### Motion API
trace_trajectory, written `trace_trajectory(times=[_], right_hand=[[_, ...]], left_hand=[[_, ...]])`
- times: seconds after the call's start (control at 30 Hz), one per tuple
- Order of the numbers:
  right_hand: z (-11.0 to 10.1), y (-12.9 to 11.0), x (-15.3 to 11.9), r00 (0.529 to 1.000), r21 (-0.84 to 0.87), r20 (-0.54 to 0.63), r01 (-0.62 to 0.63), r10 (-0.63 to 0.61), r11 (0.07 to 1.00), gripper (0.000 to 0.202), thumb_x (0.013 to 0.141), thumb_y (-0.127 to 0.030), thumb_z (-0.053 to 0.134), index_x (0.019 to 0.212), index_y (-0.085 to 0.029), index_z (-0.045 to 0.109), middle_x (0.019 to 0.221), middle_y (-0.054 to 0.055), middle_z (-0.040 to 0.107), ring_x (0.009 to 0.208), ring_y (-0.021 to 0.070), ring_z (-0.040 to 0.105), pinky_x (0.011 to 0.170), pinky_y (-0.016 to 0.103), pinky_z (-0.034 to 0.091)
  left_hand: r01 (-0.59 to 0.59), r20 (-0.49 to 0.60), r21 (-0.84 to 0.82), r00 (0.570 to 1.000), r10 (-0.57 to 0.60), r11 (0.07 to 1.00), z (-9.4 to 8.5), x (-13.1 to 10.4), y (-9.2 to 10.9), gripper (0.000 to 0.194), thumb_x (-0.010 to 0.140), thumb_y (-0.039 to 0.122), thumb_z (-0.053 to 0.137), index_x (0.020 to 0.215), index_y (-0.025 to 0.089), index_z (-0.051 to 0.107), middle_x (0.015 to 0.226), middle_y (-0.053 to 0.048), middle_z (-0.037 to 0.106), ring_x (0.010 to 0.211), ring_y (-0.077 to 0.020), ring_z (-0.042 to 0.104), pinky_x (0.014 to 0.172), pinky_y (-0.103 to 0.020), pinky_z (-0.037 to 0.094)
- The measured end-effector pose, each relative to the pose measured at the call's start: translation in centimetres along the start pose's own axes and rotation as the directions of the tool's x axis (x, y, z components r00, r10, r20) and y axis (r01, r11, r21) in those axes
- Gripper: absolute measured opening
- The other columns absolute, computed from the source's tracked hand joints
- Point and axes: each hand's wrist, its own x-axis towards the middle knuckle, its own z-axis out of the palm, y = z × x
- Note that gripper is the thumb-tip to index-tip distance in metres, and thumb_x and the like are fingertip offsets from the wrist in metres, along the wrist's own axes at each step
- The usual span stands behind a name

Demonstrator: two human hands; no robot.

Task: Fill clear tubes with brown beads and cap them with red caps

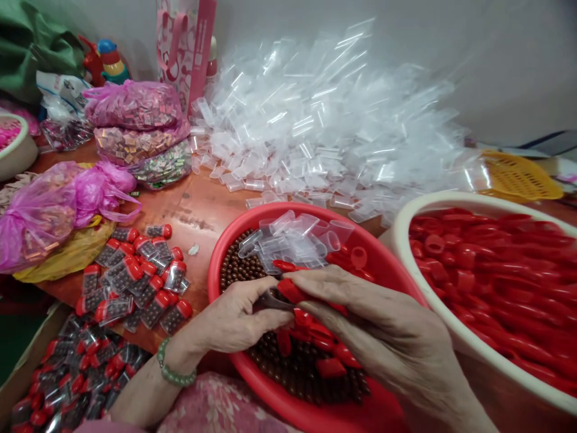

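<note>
My left hand pinches a small plastic case, dark inside, between thumb and fingers. At the case's end, my right hand holds a red cap in its fingertips. Whether the cap is fully seated I cannot tell. Both hands are over a red basin. In it lie brown beads, a heap of clear plastic cases and loose red caps. My right hand hides part of the basin.
A white basin of red caps stands at right. Clear cases are piled behind. Capped cases lie at left, with more in a box below. Pink bags and a yellow basket are farther back.
</note>
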Motion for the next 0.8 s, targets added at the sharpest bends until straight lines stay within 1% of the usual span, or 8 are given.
trace_trajectory(times=[0.13,0.3,0.4,0.5,0.57,0.63,0.73,0.8], right_hand=[[0.4,0.6,-0.2,0.998,0.015,0.059,0.016,-0.017,1.000,0.043,0.081,-0.003,0.064,0.114,-0.031,0.070,0.100,0.003,0.075,0.089,0.0173,0.072,0.074,0.027,0.061],[0.6,0.7,-0.5,0.997,-0.001,0.080,-0.015,0.015,1.000,0.039,0.083,-0.005,0.063,0.111,-0.030,0.070,0.099,0.003,0.074,0.090,0.0176,0.072,0.075,0.027,0.061],[0.8,0.4,-0.7,0.998,-0.053,0.058,-0.009,0.012,0.999,0.038,0.086,-0.006,0.060,0.112,-0.031,0.069,0.097,0.003,0.074,0.087,0.0167,0.072,0.073,0.025,0.061],[1.0,0.4,-1.2,0.996,-0.209,0.084,0.046,-0.029,0.977,0.035,0.090,-0.015,0.058,0.122,-0.029,0.063,0.104,0.006,0.072,0.092,0.0197,0.070,0.076,0.030,0.060],[1.3,0.5,-1.6,0.991,-0.353,0.123,0.088,-0.047,0.932,0.039,0.091,-0.028,0.059,0.130,-0.024,0.056,0.109,0.011,0.070,0.097,0.0236,0.069,0.078,0.035,0.060],[1.6,0.6,-1.9,0.985,-0.473,0.158,0.139,-0.071,0.870,0.049,0.091,-0.039,0.059,0.134,-0.019,0.050,0.109,0.014,0.070,0.097,0.0265,0.067,0.078,0.040,0.059],[2.2,0.9,-1.9,0.972,-0.594,0.198,0.221,-0.125,0.774,0.060,0.089,-0.051,0.056,0.135,-0.013,0.047,0.106,0.018,0.069,0.092,0.0294,0.066,0.074,0.043,0.056],[2.7,1.1,-1.8,0.968,-0.663,0.195,0.250,-0.160,0.706,0.060,0.090,-0.050,0.055,0.132,-0.009,0.047,0.102,0.019,0.068,0.089,0.0304,0.064,0.073,0.045,0.054]], left_hand=[[-0.012,0.013,0.056,1.000,0.011,0.998,-0.3,-0.1,-0.1,0.027,0.086,0.018,0.056,0.111,0.014,0.064,0.087,-0.001,0.056,0.079,-0.0131,0.048,0.077,-0.026,0.041],[0.008,0.038,0.147,0.999,-0.014,0.989,-0.6,-0.3,-0.3,0.022,0.088,0.021,0.054,0.108,0.015,0.061,0.077,0.002,0.051,0.068,-0.0109,0.045,0.064,-0.023,0.039],[0.013,0.066,0.063,0.998,-0.017,0.998,-0.7,-0.2,-0.6,0.017,0.087,0.025,0.055,0.101,0.015,0.057,0.076,0.001,0.052,0.065,-0.0103,0.047,0.062,-0.023,0.041],[0.044,0.061,-0.105,0.997,-0.037,0.994,-0.6,0.1,-1.0,0.030,0.084,0.045,0.061,0.090,0.016,0.054,0.070,0.002,0.051,0.059,-0.0096,0.047,0.057,-0.023,0.041],[0.044,0.040,-0.171,0.999,-0.037,0.984,-0.6,0.3,-1.1,0.043,0.078,0.057,0.065,0.079,0.016,0.053,0.066,0.003,0.050,0.057,-0.0084,0.045,0.056,-0.022,0.038],[0.031,0.023,-0.201,0.999,-0.027,0.979,-0.5,0.4,-1.0,0.050,0.074,0.062,0.068,0.072,0.015,0.052,0.064,0.002,0.051,0.057,-0.0073,0.043,0.056,-0.021,0.036],[0.047,-0.006,-0.273,0.999,-0.050,0.961,-0.3,0.5,-0.9,0.050,0.071,0.061,0.072,0.071,0.014,0.055,0.065,0.001,0.054,0.060,-0.0078,0.048,0.060,-0.021,0.038],[0.087,-0.023,-0.345,0.995,-0.101,0.935,-0.1,0.5,-1.0,0.050,0.067,0.059,0.077,0.074,0.014,0.056,0.067,0.002,0.056,0.061,-0.0078,0.049,0.062,-0.021,0.040]])
